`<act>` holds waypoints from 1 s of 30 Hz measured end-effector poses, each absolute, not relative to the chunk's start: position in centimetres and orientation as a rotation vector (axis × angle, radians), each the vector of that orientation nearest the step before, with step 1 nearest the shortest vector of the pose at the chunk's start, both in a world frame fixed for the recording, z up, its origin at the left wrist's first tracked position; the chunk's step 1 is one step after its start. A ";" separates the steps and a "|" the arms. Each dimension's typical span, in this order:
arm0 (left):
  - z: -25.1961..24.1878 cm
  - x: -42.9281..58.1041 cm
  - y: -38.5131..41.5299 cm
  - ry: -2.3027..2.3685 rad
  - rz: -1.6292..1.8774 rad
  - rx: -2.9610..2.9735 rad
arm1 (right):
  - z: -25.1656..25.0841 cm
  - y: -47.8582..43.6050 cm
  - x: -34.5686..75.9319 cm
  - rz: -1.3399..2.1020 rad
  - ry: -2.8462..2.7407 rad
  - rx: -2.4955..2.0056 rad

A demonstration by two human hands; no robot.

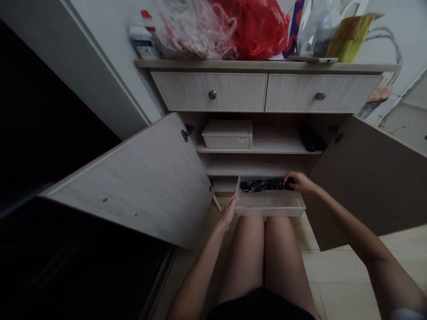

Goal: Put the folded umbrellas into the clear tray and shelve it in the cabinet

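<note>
Bare thighs fill the bottom middle of the frame, beneath a pale cabinet whose open doors spread to both sides. Just right of lower centre, the person's left hand grips the left wall of a clear tray; along its far side is a black checked umbrella, right end pinched in the right hand's fingers.

A pale wood-grain left door and a grey-brown wooden right door flanked an open passage. In the translucent rectangular plastic tray, a black checked folded umbrella obstructed the far side; most of the near side lay free. On the upper wooden shelf, a white lidded plastic box blocked the left, a dark object the right, with room between.
</note>
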State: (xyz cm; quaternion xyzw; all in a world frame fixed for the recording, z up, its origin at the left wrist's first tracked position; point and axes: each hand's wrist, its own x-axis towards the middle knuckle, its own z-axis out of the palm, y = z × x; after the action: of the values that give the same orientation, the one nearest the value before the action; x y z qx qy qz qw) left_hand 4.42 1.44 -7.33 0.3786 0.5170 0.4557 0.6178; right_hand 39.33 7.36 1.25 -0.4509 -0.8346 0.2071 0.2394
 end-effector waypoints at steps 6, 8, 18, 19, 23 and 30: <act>-6.5 4.9 1.4 1.303 1.007 0.820 | 0.7 8.9 40.1 0.380 -2.540 -1.355; -6.5 4.9 1.4 1.269 1.010 0.808 | 1.3 10.3 41.2 0.464 -2.479 -1.379; -6.5 4.9 1.3 1.250 1.004 0.833 | 4.3 20.5 47.6 -0.033 -1.601 -2.350; -6.4 4.9 1.2 1.257 0.993 0.834 | 4.1 21.0 47.6 -0.011 -1.596 -2.369; -5.9 5.0 1.1 1.259 0.978 0.825 | 2.7 21.8 46.9 -0.074 -1.550 -2.421; -5.9 4.9 0.8 1.207 1.005 0.853 | 2.4 21.2 46.7 -0.180 -1.520 -2.396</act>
State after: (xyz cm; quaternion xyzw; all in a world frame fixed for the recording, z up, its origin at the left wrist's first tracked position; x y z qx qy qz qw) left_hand 4.87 0.82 -5.94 0.3718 0.5262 0.4384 0.6267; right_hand 46.70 21.22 2.37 -0.8333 -0.5287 -0.0625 0.1489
